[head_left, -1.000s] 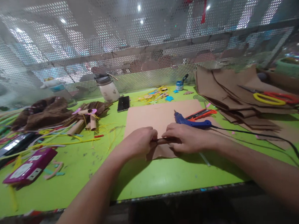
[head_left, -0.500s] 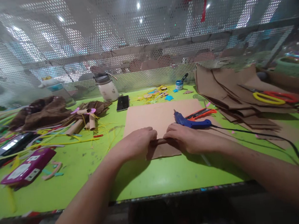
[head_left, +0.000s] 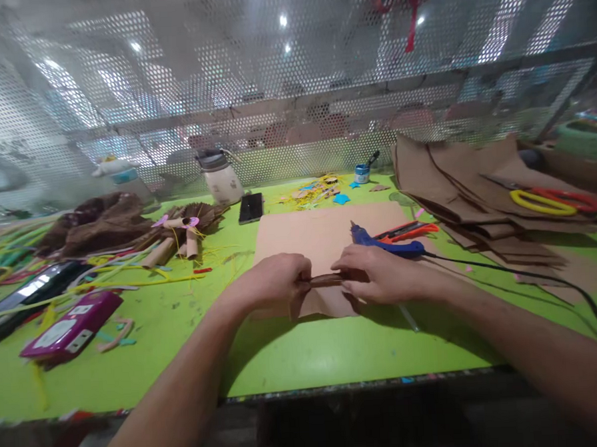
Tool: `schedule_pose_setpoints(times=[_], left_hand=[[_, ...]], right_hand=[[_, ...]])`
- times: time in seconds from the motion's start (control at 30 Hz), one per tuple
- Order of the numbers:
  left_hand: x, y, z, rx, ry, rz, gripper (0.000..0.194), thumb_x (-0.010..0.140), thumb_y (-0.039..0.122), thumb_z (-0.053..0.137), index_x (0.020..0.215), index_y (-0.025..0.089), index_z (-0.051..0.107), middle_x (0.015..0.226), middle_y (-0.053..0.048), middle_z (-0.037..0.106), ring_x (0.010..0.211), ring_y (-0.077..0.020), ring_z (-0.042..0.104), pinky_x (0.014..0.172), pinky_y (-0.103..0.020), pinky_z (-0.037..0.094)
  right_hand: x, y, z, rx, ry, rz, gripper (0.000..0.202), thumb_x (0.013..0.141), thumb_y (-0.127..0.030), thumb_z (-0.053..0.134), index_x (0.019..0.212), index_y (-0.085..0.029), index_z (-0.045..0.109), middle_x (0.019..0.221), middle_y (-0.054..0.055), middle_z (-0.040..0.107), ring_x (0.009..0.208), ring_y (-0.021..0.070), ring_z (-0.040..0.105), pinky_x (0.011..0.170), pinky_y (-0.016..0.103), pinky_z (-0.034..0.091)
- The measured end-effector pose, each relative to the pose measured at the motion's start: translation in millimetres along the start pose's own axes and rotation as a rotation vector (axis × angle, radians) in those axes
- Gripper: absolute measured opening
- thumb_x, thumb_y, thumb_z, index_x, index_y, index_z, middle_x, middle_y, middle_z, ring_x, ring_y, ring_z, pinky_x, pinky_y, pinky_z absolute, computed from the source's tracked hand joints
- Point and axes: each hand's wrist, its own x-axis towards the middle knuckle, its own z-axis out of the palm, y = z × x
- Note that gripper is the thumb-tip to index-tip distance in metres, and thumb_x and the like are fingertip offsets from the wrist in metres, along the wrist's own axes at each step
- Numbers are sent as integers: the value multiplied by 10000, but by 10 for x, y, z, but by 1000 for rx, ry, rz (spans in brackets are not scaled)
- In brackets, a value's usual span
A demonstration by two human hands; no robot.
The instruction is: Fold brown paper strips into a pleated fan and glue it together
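As left hand [head_left: 281,281] and right hand [head_left: 374,273] pinch narrow brown-paper strip [head_left: 325,280], six o'clock of tan paper sheet [head_left: 304,233], folding likely; next wants even pressure.

A craft workspace, by its glue gun [head_left: 387,243], scissors [head_left: 545,200], brown paper [head_left: 469,181] and paint pot [head_left: 362,174].

Holds a narrow strip of folded brown paper [head_left: 325,281] between left hand [head_left: 281,281] and right hand [head_left: 374,273] near the front of a tan paper sheet [head_left: 309,239] on a green tabletop [head_left: 305,360], with a blue hot-glue gun [head_left: 402,248] just beside the right hand, a black smartphone [head_left: 251,208] beyond the left, and yellow-and-red-handled scissors [head_left: 548,210] atop brown kraft paper [head_left: 456,175].
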Motion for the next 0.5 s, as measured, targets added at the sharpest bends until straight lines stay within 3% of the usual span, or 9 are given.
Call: schedule_pose_setpoints(times=[0.13, 0.3, 0.5], left_hand=[[3, 46, -15, -44, 66, 29, 158, 788, 298, 470, 803, 195, 589, 769, -26, 607, 652, -148, 509, 542, -236, 334], [-6, 55, -56, -110, 102, 60, 163, 808, 312, 469, 804, 181, 566, 778, -21, 588, 662, -138, 492, 564, -231, 342], [-21, 60, -89, -187, 46, 73, 185, 823, 323, 468, 842, 171, 570, 792, -22, 595, 676, -134, 497, 573, -229, 351]], right_hand=[[-4, -2, 8, -24, 85, 39, 188, 819, -197, 551, 945, -137, 677, 803, 76, 574, 747, 176, 534, 653, 271, 410], [-13, 23, 2, -13, 185, -94, 179, 848, -156, 519, 851, -103, 690, 733, 68, 549, 697, 155, 515, 613, 249, 392], [-41, 41, -44, 12, 155, -150, 226, 887, -184, 476, 868, -112, 689, 695, 51, 539, 643, 139, 501, 574, 244, 373]])
